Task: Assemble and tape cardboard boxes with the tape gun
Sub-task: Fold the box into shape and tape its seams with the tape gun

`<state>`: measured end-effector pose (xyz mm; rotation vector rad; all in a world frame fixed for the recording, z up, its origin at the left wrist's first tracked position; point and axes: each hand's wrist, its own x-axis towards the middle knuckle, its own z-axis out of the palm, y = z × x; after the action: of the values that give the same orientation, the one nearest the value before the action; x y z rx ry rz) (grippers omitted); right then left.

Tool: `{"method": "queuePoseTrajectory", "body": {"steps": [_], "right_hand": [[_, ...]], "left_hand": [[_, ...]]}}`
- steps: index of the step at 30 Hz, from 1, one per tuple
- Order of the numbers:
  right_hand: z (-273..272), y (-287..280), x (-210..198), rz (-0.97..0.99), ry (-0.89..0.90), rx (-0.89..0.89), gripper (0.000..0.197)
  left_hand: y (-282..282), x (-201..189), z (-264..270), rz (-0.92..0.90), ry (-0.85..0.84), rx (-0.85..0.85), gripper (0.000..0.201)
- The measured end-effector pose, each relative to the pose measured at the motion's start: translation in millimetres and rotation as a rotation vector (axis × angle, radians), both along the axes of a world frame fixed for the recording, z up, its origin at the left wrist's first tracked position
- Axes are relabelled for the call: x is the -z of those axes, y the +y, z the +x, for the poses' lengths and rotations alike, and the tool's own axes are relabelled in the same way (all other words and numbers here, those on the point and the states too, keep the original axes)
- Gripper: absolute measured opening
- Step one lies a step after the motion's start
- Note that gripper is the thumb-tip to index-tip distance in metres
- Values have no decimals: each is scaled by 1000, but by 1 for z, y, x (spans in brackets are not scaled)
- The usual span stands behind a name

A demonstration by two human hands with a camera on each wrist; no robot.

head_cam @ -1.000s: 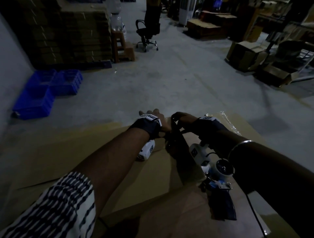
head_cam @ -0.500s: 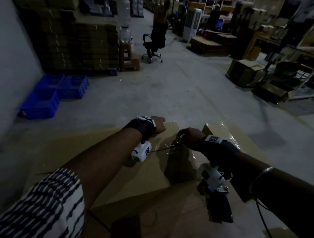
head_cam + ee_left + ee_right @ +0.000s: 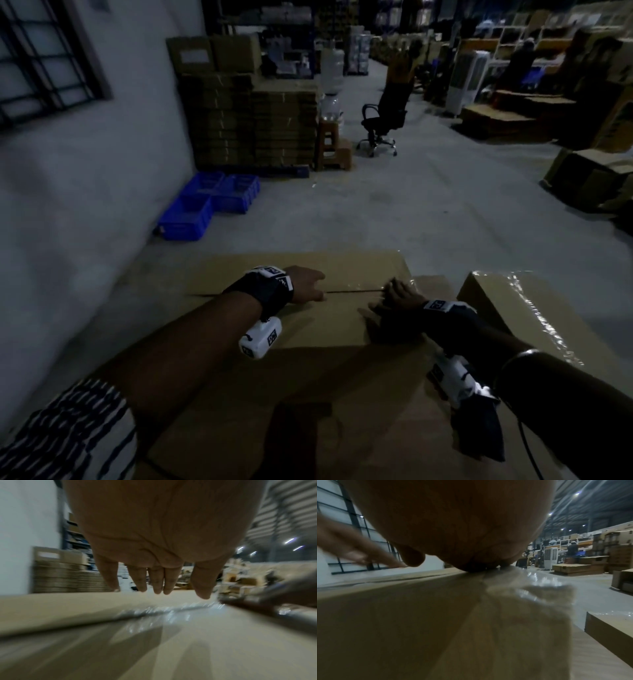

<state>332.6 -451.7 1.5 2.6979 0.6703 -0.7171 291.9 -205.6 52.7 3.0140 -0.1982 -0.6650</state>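
Note:
A brown cardboard box [image 3: 308, 329] lies in front of me with its top flaps folded down and meeting at a seam. Clear shiny tape [image 3: 356, 291] runs along part of that seam. My left hand [image 3: 306, 287] rests flat on the far flap, its fingers [image 3: 157, 585] straight just above the cardboard and the glinting tape [image 3: 163, 612]. My right hand [image 3: 394, 301] presses on the seam at the box's right end, palm down on the cardboard [image 3: 479, 563]. No tape gun shows in any view.
A taped box [image 3: 520, 308] stands right of my right wrist. More cardboard [image 3: 308, 428] lies close below my arms. On the floor beyond are blue crates [image 3: 209, 202], stacked flat cartons [image 3: 253, 120], a stool [image 3: 330, 147], an office chair [image 3: 383, 116] and boxes [image 3: 589, 181].
The raised flap my right hand held has gone down flat. Both hands now lie on the closed top by the seam. My view has lifted toward the aisle.

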Motion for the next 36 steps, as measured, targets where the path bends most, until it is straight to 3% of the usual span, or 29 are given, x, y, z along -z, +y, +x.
{"method": "queuePoseTrajectory", "body": {"steps": [1, 2, 4, 5, 11, 16, 19, 21, 25, 27, 31, 36], "right_hand": [[-2, 3, -5, 49, 20, 20, 115], [-5, 4, -8, 43, 38, 59, 117], [-9, 8, -3, -13, -48, 53, 83], [-10, 10, -5, -25, -68, 55, 77], [-10, 25, -14, -105, -117, 62, 76], [-9, 31, -2, -175, -128, 39, 75], [-1, 36, 12, -114, -117, 220, 79], [-4, 50, 15, -46, -121, 374, 96], [-16, 100, 35, 253, -294, 684, 91], [-21, 125, 46, 327, -352, 751, 91], [-51, 178, 49, 331, -381, 724, 89], [-67, 211, 36, 300, -249, 662, 93]], "left_hand": [[10, 3, -12, 13, 11, -21, 68], [21, 6, -24, 23, 29, -47, 69], [43, 12, -48, 60, 59, -92, 71], [56, 16, -59, 82, 68, -119, 72], [128, 38, -94, 128, 5, -262, 75], [174, 28, -102, 198, 20, -219, 72], [192, 26, -98, 185, 63, -139, 81], [196, 29, -93, 156, 104, -95, 93], [203, 40, -90, 77, 119, -29, 86], [209, 42, -89, 61, 126, 3, 86], [216, 38, -90, 4, 112, 57, 84], [261, 32, -83, -165, 30, 36, 66]]}}
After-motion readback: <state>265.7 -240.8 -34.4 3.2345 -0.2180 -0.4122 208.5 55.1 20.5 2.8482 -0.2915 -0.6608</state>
